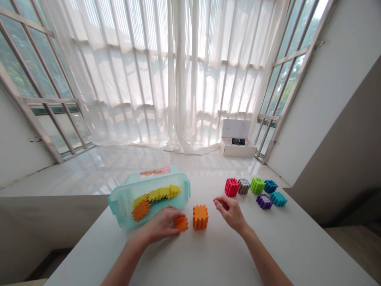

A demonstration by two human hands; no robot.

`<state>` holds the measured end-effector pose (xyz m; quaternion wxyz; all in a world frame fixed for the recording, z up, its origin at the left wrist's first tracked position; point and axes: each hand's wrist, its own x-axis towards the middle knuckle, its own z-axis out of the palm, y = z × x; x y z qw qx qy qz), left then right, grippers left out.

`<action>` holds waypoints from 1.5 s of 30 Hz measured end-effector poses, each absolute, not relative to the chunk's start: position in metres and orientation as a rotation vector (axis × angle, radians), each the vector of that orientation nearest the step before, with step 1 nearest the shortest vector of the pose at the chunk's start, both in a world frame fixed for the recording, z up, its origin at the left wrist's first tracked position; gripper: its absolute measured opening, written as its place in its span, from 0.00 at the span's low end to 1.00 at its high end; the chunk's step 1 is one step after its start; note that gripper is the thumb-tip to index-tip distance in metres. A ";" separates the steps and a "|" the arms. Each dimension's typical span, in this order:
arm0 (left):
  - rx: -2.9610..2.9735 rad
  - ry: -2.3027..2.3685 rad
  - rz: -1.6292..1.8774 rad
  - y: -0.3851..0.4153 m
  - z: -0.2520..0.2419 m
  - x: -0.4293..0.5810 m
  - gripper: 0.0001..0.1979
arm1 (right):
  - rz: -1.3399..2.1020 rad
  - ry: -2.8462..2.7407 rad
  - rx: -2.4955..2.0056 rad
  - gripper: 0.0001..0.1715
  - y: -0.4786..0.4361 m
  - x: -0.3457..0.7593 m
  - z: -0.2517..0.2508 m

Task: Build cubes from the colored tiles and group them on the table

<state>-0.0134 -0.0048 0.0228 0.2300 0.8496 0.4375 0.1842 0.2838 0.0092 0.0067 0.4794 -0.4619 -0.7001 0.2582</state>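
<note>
My left hand (162, 224) is closed on an orange notched puzzle tile (181, 223), thumb and fingers at its left edge, at table level. Right beside that tile stands a stack of orange notched tiles (200, 217), a small gap between them. My right hand (232, 212) hovers to the right of the stack, fingers curled and thumb against the index finger, with no object showing in it. Left of my left hand, a translucent teal bin (122, 210) holds yellow tiles (159, 194), an orange tile (141, 210) and some blue.
Stacks of notched pieces stand at right: red (231, 187), grey (244, 186), green (257, 185), blue (270, 186), purple (264, 201) and teal (278, 199). A white box (238, 150) with a dark phone-like device (238, 141) sits by the curtain (178, 79) on the sill.
</note>
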 end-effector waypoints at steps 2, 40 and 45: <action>2.319 1.255 0.579 -0.004 0.018 -0.013 0.23 | 0.615 -1.699 -1.129 0.16 0.010 0.285 0.007; 2.211 0.966 1.330 -0.021 0.017 0.030 0.20 | 0.799 -1.769 -0.906 0.18 -0.011 0.262 0.008; 2.180 1.007 1.346 -0.014 0.015 0.029 0.12 | 0.931 -1.689 -0.901 0.19 -0.005 0.262 0.000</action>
